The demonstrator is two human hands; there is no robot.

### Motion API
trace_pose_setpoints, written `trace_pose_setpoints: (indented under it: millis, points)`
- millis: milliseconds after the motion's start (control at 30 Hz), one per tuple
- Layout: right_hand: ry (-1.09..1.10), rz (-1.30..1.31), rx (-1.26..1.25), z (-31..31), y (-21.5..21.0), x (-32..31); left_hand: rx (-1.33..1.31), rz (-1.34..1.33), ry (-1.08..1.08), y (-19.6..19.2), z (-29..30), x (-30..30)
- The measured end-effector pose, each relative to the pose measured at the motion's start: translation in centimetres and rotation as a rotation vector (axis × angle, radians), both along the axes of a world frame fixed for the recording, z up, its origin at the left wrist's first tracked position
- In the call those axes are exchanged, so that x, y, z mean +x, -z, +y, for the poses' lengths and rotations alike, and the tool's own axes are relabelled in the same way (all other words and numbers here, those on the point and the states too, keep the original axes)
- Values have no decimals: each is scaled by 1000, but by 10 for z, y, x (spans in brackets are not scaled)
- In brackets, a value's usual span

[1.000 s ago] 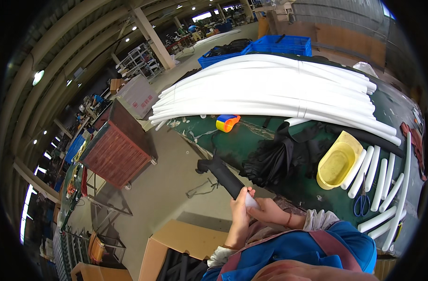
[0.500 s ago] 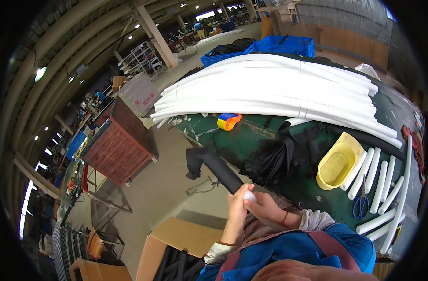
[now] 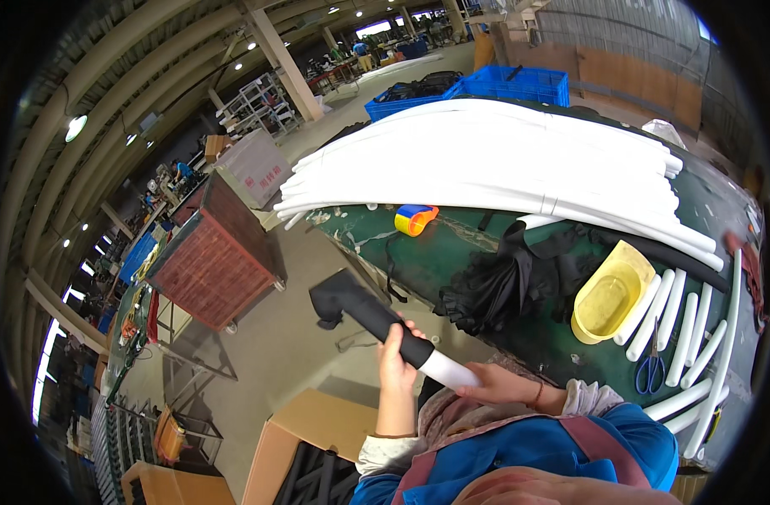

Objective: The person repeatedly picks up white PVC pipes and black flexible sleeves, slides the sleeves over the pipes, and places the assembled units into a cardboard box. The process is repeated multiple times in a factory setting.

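A white foam tube point(image 3: 446, 369) sticks out of a black fabric sleeve point(image 3: 368, 310) that covers its far part. My left hand point(image 3: 396, 360) is wrapped round the sleeve close to its open edge. The sleeve's far end bends over and hangs loose at the left. Closed on the bare near end of the white tube is my right hand point(image 3: 501, 385), just in front of my body. Beside my hands, on the green table point(image 3: 385, 252), lies a heap of black fabric sleeves point(image 3: 503, 282).
A big bundle of white foam tubes point(image 3: 477, 160) spans the table's back. To the right are a yellow tub point(image 3: 608, 299), blue-handled scissors point(image 3: 651, 370) and several short white tubes point(image 3: 692, 345). Below, a cardboard box point(image 3: 326, 421) holds black pieces. A reddish wheeled cabinet point(image 3: 221, 261) stands left.
My left hand has moved up and left along with the sleeve, while my right hand has shifted slightly right. More of the white tube now shows between my hands.
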State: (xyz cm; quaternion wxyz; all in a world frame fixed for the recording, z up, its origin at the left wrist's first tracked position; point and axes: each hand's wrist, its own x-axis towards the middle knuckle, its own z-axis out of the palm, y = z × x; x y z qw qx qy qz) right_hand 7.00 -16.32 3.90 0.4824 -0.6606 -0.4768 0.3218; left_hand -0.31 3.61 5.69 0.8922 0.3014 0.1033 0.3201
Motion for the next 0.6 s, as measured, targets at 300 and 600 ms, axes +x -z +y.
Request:
trace_pose_setpoints:
  millis: [300,600]
  points:
    - [260,170,111,16,11,-13,124,376,31,13,-76,5]
    - [141,42,21,16,-13,0,20,-21,131,-7,-30,3]
